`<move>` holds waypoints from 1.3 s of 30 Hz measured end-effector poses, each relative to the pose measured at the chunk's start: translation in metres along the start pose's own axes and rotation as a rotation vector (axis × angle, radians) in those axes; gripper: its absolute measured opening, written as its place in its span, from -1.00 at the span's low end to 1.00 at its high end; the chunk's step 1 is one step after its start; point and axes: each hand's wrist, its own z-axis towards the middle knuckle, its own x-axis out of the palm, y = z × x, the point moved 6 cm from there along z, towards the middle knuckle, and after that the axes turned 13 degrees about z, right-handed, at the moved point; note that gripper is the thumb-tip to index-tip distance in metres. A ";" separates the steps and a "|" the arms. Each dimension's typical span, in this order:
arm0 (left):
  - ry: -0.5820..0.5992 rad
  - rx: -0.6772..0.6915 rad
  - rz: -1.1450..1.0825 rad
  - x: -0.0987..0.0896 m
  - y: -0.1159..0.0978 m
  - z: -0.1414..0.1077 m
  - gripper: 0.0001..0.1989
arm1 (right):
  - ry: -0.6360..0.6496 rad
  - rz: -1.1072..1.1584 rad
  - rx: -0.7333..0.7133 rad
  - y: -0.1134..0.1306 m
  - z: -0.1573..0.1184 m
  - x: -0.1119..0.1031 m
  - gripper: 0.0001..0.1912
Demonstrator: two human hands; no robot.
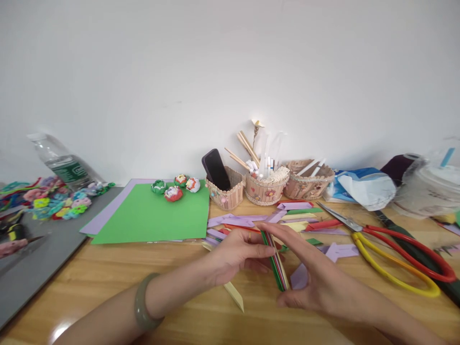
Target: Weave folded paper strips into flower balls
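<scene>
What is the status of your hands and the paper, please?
Left hand holding the paper stack. Right hand spread end to end around it, contact unclear. Loose strips around; scissors to the right.

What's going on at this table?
A person is handling a small stack of coloured paper over the table. The left hand pinches it, while the right hand spans its two ends; whether that one grips too is hard to tell. Loose paper strips lie scattered beyond and around the hands. Scissors lie to the right. Four small flowers sit on a green sheet to the left.
</scene>
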 end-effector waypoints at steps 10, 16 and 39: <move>-0.032 0.038 -0.013 0.001 -0.003 -0.002 -0.72 | -0.019 0.009 -0.030 0.000 0.004 0.004 -0.01; -0.074 0.055 -0.028 -0.001 -0.003 -0.001 -0.72 | 0.018 0.068 -0.005 -0.002 0.000 0.005 0.02; -0.165 0.211 0.008 -0.013 -0.014 0.001 -0.70 | -0.143 0.579 0.496 -0.020 0.007 0.003 -0.51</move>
